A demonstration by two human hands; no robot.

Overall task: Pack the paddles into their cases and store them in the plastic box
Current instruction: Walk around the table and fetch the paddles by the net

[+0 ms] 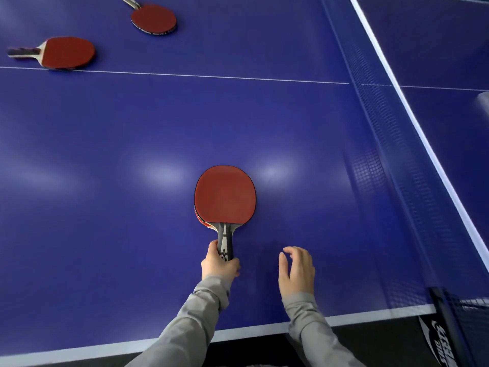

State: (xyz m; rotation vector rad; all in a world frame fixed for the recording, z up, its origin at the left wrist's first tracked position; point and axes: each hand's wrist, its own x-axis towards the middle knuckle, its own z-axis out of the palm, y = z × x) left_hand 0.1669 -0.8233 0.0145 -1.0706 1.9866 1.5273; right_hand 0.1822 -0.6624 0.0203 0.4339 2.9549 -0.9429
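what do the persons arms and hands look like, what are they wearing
Both arms are covered by long grey sleeves of soft, plain fabric with no markings visible. The left sleeve bunches into folds near the wrist; the right sleeve lies smoother. The left hand and right hand are bare: no gloves, rings or watch show.

Premises: a table tennis playing area. Evidence: a blue table tennis table (264, 123) with white edge and centre lines, a dark net (383, 144) with white top tape stretched across it (clamped to a post (447, 321) at the near edge), and red-rubbered paddles (153, 19) lying toward the table's far left corner.
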